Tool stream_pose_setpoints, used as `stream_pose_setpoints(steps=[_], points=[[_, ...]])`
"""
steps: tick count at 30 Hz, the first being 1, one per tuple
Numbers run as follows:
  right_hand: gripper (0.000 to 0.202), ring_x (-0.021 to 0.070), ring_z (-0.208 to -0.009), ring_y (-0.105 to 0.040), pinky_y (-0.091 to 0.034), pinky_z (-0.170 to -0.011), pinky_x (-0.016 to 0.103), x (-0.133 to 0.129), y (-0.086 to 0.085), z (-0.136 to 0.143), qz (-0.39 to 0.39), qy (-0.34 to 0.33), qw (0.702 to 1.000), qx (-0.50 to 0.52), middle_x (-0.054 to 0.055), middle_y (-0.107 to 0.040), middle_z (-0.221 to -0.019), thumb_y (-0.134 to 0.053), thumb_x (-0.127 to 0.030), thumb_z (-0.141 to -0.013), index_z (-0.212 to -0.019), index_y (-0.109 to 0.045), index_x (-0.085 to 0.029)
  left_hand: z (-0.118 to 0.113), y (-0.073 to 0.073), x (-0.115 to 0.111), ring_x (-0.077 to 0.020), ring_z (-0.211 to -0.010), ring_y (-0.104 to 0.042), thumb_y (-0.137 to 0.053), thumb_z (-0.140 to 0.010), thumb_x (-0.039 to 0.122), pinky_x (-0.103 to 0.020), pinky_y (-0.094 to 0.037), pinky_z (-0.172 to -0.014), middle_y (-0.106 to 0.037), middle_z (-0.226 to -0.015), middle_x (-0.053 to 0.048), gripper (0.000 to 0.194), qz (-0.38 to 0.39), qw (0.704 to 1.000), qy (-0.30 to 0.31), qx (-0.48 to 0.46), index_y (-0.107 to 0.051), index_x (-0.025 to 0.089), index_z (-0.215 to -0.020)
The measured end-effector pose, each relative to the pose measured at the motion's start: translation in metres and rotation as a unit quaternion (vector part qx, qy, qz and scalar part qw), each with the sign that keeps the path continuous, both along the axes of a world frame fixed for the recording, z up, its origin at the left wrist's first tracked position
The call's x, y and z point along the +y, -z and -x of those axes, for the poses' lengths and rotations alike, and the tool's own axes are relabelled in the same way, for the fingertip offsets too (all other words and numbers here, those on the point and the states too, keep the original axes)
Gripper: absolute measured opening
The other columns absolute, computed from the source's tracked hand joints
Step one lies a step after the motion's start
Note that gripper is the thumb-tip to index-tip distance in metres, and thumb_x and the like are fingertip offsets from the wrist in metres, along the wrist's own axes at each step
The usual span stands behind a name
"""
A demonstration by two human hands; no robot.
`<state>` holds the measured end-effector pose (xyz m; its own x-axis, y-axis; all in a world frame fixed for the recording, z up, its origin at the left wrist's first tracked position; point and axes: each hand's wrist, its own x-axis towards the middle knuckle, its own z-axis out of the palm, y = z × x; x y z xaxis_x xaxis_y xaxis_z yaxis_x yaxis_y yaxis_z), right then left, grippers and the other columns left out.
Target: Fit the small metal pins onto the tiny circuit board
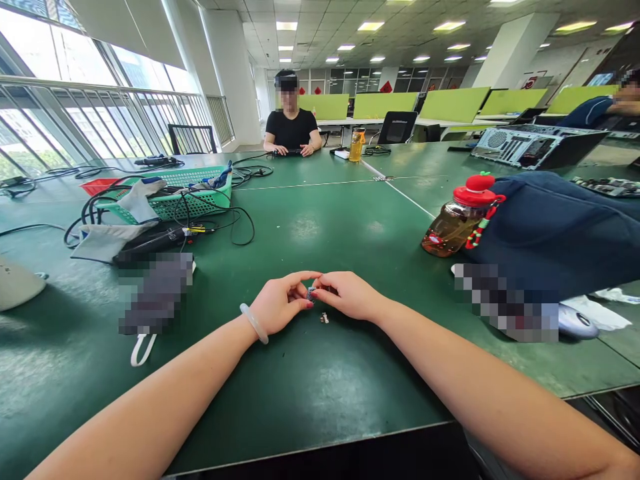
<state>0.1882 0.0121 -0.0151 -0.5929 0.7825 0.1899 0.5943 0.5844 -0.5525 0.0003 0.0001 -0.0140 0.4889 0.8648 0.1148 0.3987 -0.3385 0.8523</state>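
My left hand point(280, 303) and my right hand point(347, 295) meet over the middle of the green table point(320, 387). Between their fingertips they pinch a small bluish-grey piece point(311, 293), mostly covered by the fingers, so its kind does not show. Both hands are closed on it. A pale bangle point(254, 324) circles my left wrist. Just below the fingers, a tiny white and brown piece point(325, 319) lies on the tabletop, apart from both hands.
Left stand a green basket point(200, 200) with gloves and cables, and a blurred dark item point(157, 293). Right are a red-lidded bottle point(457, 217), a dark blue bag point(565, 233) and a mouse point(577, 323). Across the table sits a person point(291, 127); an open computer case point(530, 148) lies far right.
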Motion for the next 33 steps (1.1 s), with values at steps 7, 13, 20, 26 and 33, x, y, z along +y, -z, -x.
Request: stream_pose_setpoints(steps=[7,13,20,26,33], points=[[0.020,0.0097,-0.062,-0.048,-0.031,-0.057,0.021,-0.005,-0.004,0.006,-0.048,-0.013,0.998,-0.038,0.000,-0.059,-0.071,-0.048,-0.031,-0.086,-0.077,-0.059,-0.017,0.001,-0.001,-0.003,-0.0110,-0.064,-0.053,-0.056,-0.075,0.023,-0.024,-0.046,-0.065,-0.054,-0.071,0.002,0.049,-0.026,0.999,0.027,0.023,-0.046,0.020,-0.123],[0.023,0.0104,-0.062,-0.050,-0.033,-0.057,0.022,0.003,-0.006,-0.006,0.051,-0.013,0.997,-0.064,-0.001,-0.061,-0.070,-0.048,-0.036,-0.085,-0.078,-0.063,-0.019,0.000,-0.007,-0.006,-0.0100,-0.056,-0.046,-0.050,-0.076,0.020,-0.023,-0.039,-0.057,-0.049,-0.064,0.004,0.042,-0.093,0.986,-0.008,0.136,-0.051,0.024,-0.118],[0.015,0.0085,-0.059,-0.048,-0.033,-0.054,0.020,0.006,-0.002,-0.014,0.130,-0.038,0.988,-0.075,-0.004,-0.056,-0.067,-0.062,-0.027,-0.072,-0.086,-0.064,-0.022,0.003,-0.007,0.002,-0.0120,-0.057,-0.053,-0.049,-0.078,0.026,-0.024,-0.042,-0.059,-0.057,-0.060,0.002,0.022,-0.046,0.989,-0.044,0.131,-0.064,0.020,-0.093],[0.011,0.0084,-0.060,-0.048,-0.034,-0.055,0.021,0.006,-0.004,-0.011,0.100,-0.020,0.991,-0.091,-0.003,-0.057,-0.069,-0.057,-0.018,-0.074,-0.081,-0.065,-0.022,0.004,0.004,0.007,-0.0135,-0.066,-0.059,-0.052,-0.077,0.029,-0.027,-0.047,-0.068,-0.063,-0.072,0.000,0.028,-0.019,0.993,-0.046,0.107,-0.062,0.021,-0.102],[0.010,0.0092,-0.066,-0.049,-0.036,-0.057,0.020,0.000,-0.008,-0.010,0.117,-0.081,0.987,-0.072,-0.002,-0.055,-0.074,-0.067,-0.024,-0.069,-0.079,-0.066,-0.021,0.005,0.006,0.009,-0.0129,-0.068,-0.059,-0.047,-0.079,0.023,-0.027,-0.047,-0.071,-0.064,-0.076,0.000,0.031,-0.023,0.992,-0.043,0.119,-0.059,0.022,-0.107]])
